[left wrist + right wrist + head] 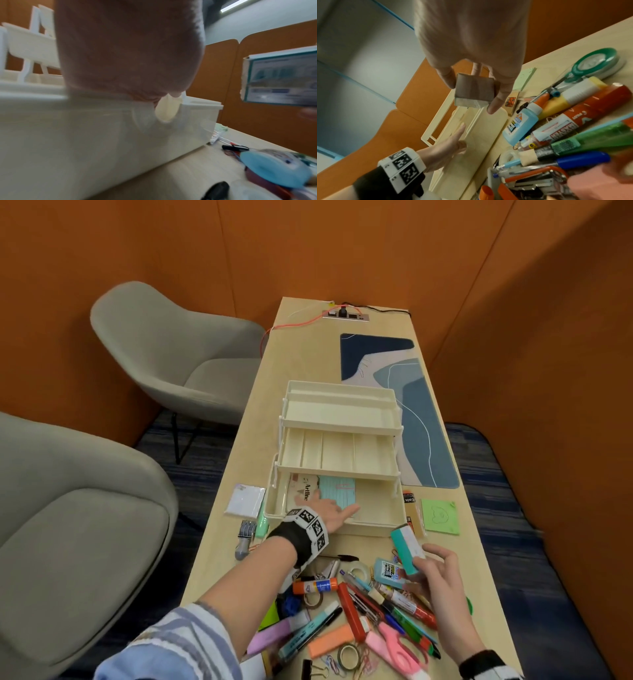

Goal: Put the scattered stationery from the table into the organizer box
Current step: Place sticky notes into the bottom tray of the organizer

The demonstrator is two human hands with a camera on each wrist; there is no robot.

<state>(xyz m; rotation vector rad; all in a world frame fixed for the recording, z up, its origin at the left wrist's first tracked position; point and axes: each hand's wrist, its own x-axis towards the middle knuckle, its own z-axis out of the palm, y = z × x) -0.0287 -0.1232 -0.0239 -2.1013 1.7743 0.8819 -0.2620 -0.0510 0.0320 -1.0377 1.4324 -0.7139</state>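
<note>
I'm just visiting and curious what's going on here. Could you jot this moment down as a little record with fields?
Setting: light wooden table
Organizer: cream plastic tiered organizer box, trays fanned open
Left hand: open, inside the bottom compartment, fingers on a mint lined card
Right hand: holds a small teal-and-white cardboard box above the table
Still loose: markers, blue glue bottle, pink scissors

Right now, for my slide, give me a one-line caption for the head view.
Left hand reaches into organizer box; right hand holds small teal box above scattered stationery.
</note>
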